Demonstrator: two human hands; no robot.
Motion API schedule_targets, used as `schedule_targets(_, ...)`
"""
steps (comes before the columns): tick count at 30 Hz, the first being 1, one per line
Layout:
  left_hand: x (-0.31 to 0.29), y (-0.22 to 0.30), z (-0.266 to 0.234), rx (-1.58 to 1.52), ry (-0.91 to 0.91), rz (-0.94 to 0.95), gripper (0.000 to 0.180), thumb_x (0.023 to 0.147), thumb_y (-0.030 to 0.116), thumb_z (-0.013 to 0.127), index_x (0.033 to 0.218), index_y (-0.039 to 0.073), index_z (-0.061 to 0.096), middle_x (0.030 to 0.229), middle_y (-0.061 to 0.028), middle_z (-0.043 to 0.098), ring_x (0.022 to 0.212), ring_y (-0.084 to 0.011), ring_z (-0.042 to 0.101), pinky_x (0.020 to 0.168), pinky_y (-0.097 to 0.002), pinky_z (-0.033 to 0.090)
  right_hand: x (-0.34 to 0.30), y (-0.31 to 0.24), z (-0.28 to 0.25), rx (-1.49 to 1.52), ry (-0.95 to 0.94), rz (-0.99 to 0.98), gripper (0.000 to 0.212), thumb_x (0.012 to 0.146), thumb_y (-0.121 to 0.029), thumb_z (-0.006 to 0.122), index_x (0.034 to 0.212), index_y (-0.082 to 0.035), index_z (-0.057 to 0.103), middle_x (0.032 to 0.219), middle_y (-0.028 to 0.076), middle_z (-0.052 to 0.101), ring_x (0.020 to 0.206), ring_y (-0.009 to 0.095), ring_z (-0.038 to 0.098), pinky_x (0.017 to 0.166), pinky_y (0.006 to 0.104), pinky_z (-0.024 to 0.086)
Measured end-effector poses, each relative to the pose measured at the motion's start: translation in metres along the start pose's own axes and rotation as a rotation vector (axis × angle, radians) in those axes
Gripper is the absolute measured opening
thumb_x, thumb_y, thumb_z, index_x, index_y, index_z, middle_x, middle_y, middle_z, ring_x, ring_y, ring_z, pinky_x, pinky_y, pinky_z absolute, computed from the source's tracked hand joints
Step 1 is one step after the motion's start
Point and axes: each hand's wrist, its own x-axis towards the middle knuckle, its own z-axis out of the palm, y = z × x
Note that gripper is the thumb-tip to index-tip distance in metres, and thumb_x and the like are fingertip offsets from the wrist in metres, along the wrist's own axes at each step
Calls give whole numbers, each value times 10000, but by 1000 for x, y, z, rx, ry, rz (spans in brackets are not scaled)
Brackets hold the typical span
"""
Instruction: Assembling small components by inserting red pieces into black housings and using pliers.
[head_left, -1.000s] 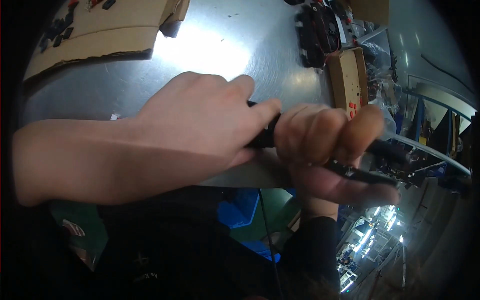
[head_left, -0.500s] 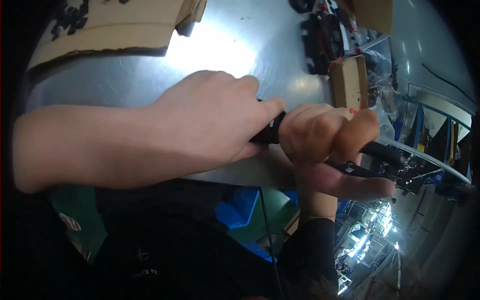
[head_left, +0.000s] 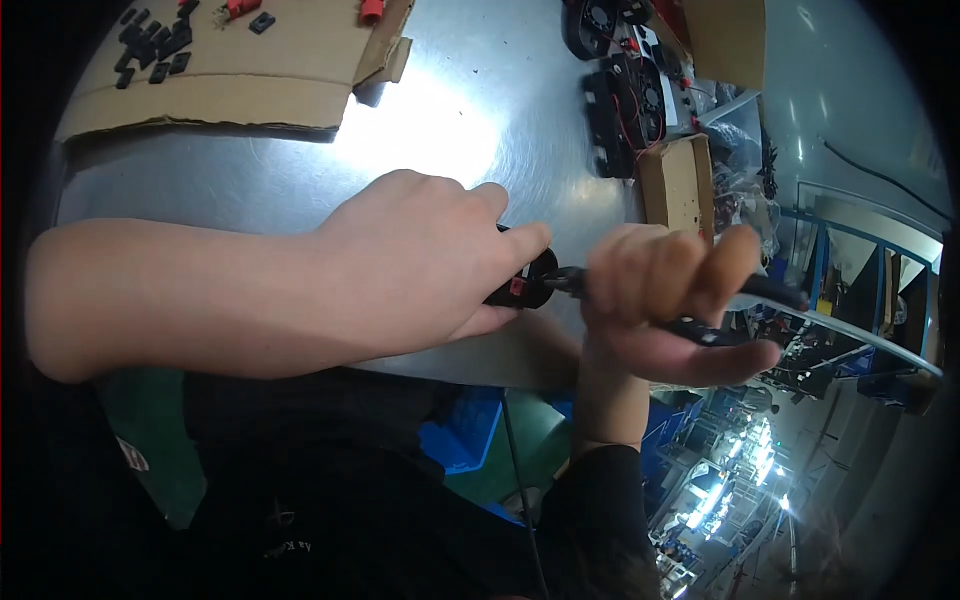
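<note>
My left hand (head_left: 430, 250) is closed round a black rounded part (head_left: 541, 285) with a small red piece in its end face. Most of that part is hidden by the hand. My right hand (head_left: 665, 290) grips black-handled pliers (head_left: 775, 292), with the handles sticking out past the fingers to the right. The narrow dark jaws (head_left: 566, 281) point left and reach the end of the black part, beside the red piece. Whether they have closed on it cannot be made out. Both hands are above the near edge of the metal table (head_left: 250, 175).
At the back left lies a cardboard tray (head_left: 270, 95) with several small black pieces (head_left: 150, 48) and a red part (head_left: 371, 10). Black fan units (head_left: 635, 100) with red wires stand at the back right, beside an open cardboard box (head_left: 678, 185). A blue crate (head_left: 465, 430) is below the table.
My right hand has drawn slightly away from the left, uncovering the pliers' jaws and the black part's end with its red piece. The whole view has shifted a little.
</note>
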Motion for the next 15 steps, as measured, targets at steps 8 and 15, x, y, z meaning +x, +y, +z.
schedule_targets(8,2,0,1,67,-53,22,586,906,445,755,1373,121,609,890,-130,609,771,-314,652,657,-423,526,-5,-10,-15,-54,0,-46,1124,799,-865,635,1574,-100,357,928,16,426,647,89,405,508,261,317)
schedule_targets(15,10,2,7,58,5,-26,644,875,434,784,1411,132,592,872,-130,603,724,-323,632,644,-427,509,-15,-20,25,-139,105,65,942,752,-806,749,1361,-149,458,920,24,445,668,134,461,560,294,360)
